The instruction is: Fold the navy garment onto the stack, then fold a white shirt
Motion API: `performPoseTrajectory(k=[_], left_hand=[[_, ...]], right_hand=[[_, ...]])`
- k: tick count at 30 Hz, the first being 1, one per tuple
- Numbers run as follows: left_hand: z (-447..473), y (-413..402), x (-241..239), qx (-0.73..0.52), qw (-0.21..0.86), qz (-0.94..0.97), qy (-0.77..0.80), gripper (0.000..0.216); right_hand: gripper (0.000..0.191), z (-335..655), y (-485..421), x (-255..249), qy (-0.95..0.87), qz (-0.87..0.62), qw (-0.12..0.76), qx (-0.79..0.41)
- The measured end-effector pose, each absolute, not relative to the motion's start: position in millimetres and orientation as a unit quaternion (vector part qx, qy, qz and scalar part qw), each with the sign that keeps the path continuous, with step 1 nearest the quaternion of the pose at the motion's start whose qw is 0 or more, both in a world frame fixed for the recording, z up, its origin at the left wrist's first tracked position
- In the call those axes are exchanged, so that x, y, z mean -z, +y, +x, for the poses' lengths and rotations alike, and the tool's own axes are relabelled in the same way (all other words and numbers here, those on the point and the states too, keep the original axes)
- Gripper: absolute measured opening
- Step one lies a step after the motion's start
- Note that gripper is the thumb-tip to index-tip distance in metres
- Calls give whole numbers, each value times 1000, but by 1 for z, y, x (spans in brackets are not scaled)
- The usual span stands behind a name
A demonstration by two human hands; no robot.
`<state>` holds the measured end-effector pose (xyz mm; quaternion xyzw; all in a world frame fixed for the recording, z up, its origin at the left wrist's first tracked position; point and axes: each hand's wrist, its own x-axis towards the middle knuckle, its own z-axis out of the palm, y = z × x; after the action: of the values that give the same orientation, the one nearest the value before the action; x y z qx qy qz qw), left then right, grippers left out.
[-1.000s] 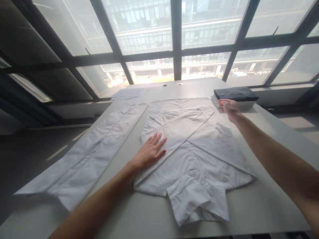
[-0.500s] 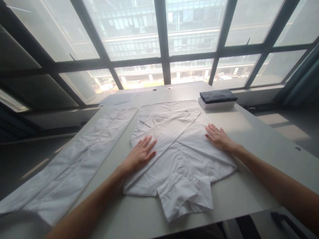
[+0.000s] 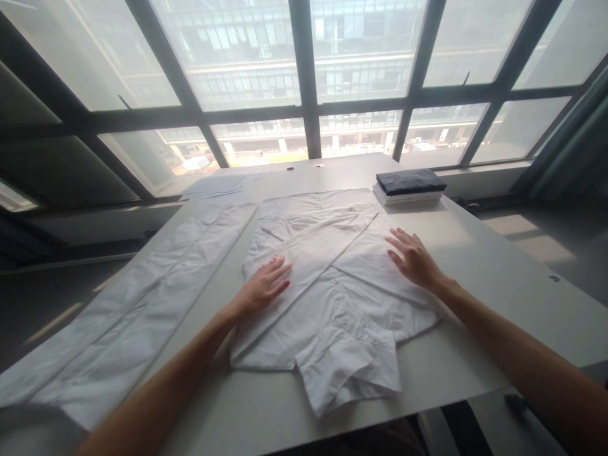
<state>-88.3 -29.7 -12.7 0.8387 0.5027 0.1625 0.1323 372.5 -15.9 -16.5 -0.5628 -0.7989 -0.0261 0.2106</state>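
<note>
A white shirt (image 3: pixel 327 285) lies spread on the white table (image 3: pixel 451 373), its collar toward me and one sleeve laid diagonally across the body. On the shirt's left part rests my left hand (image 3: pixel 266 283), fingers stretched out and slightly spread. My right hand (image 3: pixel 413 256) is over the shirt's right edge with its fingers apart; whether it touches the cloth I cannot tell. Neither hand grips anything.
Left of the shirt, a long piece of white cloth (image 3: pixel 156 278) runs down the table to its near edge. A stack of folded garments (image 3: pixel 409 183), dark on top and white below, sits at the back right. Large windows (image 3: pixel 247 63) rise behind the table.
The whole view has shifted slightly. My right hand appears a little raised from the shirt, its fingers more spread. My left hand stays at almost the same place on the cloth.
</note>
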Motion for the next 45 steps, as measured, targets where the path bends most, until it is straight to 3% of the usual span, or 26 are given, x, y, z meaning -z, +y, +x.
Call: performPoseTrajectory(k=[3, 5, 9, 14, 22, 27, 35, 45], left_hand=[[-97, -28, 1, -269, 206, 770, 541, 71], [-101, -29, -1, -301, 198, 744, 562, 67], [-100, -31, 5, -247, 140, 789, 545, 47], [-93, -41, -15, -248, 103, 811, 520, 36], [-107, -129, -53, -102, 220, 843, 480, 11], [-124, -176, -54, -95, 186, 828, 520, 10], [-121, -199, -40, -129, 46, 837, 530, 18], [-134, -205, -34, -127, 66, 846, 514, 25]], right_hand=[[53, 363, -21, 19, -826, -515, 230, 6], [54, 361, -20, 27, -842, -501, 199, -11], [54, 365, -10, 46, -852, -505, 132, -24], [53, 369, -7, 52, -854, -504, 132, -5], [54, 371, -5, 57, -854, -502, 135, -11], [54, 376, -1, 61, -857, -495, 142, -20], [54, 375, -1, 60, -851, -503, 149, -24], [54, 375, -1, 59, -849, -506, 152, -26]])
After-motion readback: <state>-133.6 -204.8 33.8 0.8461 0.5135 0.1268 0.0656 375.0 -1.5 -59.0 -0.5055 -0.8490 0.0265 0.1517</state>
